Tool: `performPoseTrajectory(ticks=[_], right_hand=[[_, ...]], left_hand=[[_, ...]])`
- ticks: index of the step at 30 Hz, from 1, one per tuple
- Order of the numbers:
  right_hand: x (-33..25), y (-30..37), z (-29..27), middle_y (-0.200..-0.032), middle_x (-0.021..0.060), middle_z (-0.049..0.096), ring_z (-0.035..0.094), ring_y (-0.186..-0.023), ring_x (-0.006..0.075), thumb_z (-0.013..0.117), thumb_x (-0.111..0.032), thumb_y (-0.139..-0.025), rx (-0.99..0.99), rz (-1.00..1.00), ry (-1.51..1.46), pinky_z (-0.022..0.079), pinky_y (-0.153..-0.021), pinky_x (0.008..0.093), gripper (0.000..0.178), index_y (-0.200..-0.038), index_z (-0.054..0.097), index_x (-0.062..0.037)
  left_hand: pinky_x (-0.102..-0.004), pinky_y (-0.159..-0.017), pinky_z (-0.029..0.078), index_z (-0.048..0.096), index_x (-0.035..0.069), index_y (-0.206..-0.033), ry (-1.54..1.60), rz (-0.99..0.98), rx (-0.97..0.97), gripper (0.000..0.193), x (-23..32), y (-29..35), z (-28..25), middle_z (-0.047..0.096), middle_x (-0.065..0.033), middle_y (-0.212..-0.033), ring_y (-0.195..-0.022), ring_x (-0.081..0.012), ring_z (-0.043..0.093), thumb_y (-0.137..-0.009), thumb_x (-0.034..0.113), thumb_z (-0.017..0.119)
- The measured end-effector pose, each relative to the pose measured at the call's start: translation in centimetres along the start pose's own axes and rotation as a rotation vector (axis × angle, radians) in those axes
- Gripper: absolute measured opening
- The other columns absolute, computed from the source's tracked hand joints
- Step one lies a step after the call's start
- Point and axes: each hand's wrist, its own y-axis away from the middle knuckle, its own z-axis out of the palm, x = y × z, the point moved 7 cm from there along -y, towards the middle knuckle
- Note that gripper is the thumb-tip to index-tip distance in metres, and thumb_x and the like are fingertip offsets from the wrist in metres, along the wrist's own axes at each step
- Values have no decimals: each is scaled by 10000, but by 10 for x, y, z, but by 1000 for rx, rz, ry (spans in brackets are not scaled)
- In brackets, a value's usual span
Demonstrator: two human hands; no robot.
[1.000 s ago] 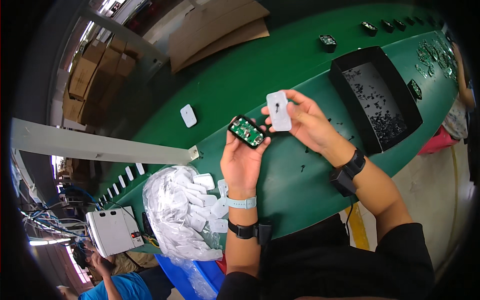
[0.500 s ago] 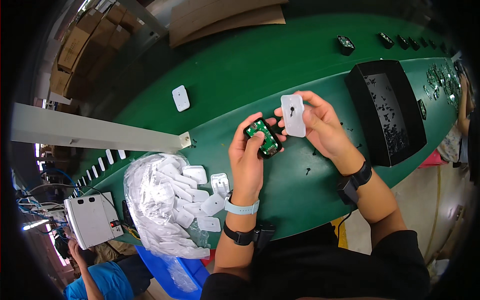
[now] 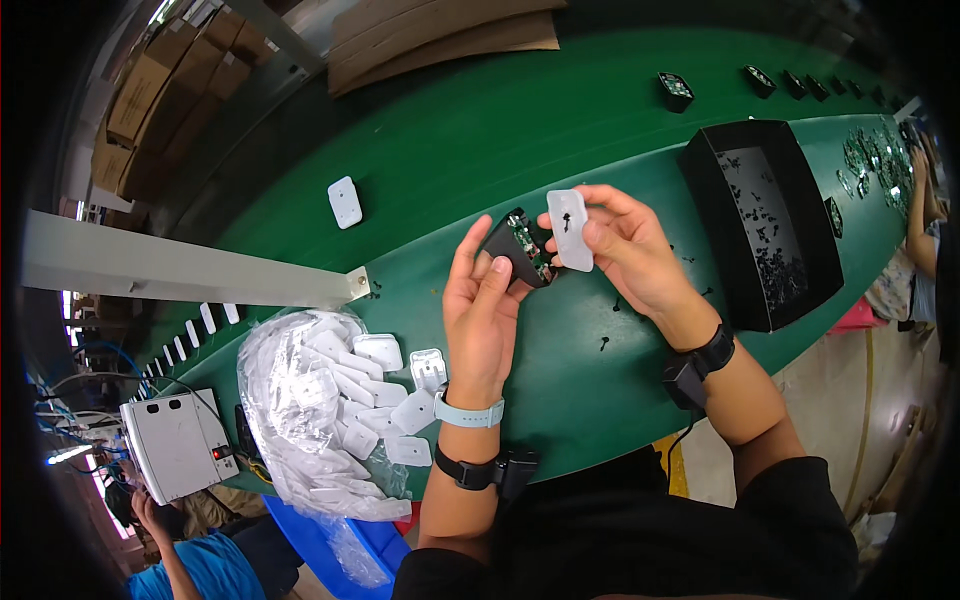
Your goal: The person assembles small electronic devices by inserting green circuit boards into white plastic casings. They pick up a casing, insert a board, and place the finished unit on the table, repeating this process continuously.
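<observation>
Between thumb and fingers, my left hand (image 3: 482,300) grips a black plastic housing (image 3: 508,255) by its sides. A green circuit board (image 3: 524,240) shows inside it, tilted toward the right. Just beside it, my right hand (image 3: 630,240) pinches a white plastic cover (image 3: 570,232) upright. A small black part (image 3: 567,222) lies against the middle of the cover's face. Housing and cover are close together but apart. Below and left of my left wrist, many white covers (image 3: 375,390) spill from a clear plastic bag (image 3: 290,420).
At right stands a black box (image 3: 715,220) holding small black parts. Small black pieces (image 3: 604,343) lie loose on the green table (image 3: 560,400). A metal post (image 3: 190,260) juts in from the left. Behind it is a green conveyor belt (image 3: 450,130) with a white cover (image 3: 345,203) and several housings (image 3: 675,92).
My left hand has turned the housing, so its dark side now faces me and the thumb is off the board. The white cover stays in my right hand, slightly further left.
</observation>
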Motion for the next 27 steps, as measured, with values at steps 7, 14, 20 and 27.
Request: performPoseTrajectory(ticks=[7, 14, 20, 27], right_hand=[[3, 2, 4, -1130, 124, 697, 682, -999, 162, 730, -36, -902, 24, -40, 217, 565, -879, 304, 390, -1266, 605, 26], [5, 3, 1, -1066, 95, 706, 668, -908, 113, 768, -15, -866, 35, -45, 253, 564, -817, 249, 410, -1251, 640, 42], [7, 4, 4, -1053, 85, 702, 682, -883, 131, 749, 1, -873, 64, -63, 390, 564, -812, 257, 368, -1226, 663, 55], [31, 4, -33, -1076, 53, 677, 638, -970, 119, 697, -10, -910, 82, -62, 442, 528, -840, 267, 292, -1194, 657, 49]], left_hand=[[-307, -923, 538, 492, -53, -1392, -63, 36, 77, 467, 1, 3, -2, 671, -118, -1192, -1081, -168, 647, -949, -20, 637], [-311, -945, 533, 510, -62, -1377, -156, 65, 69, 480, -4, 0, 5, 670, -158, -1226, -1091, -178, 650, -922, -56, 664], [-309, -923, 549, 527, -24, -1391, -153, 118, 26, 464, -7, -1, -2, 687, -122, -1170, -1054, -163, 660, -947, -7, 662], [-285, -901, 534, 531, 11, -1408, -123, 239, -44, 489, -17, -6, -3, 615, -38, -1127, -1049, -120, 630, -941, 12, 677]])
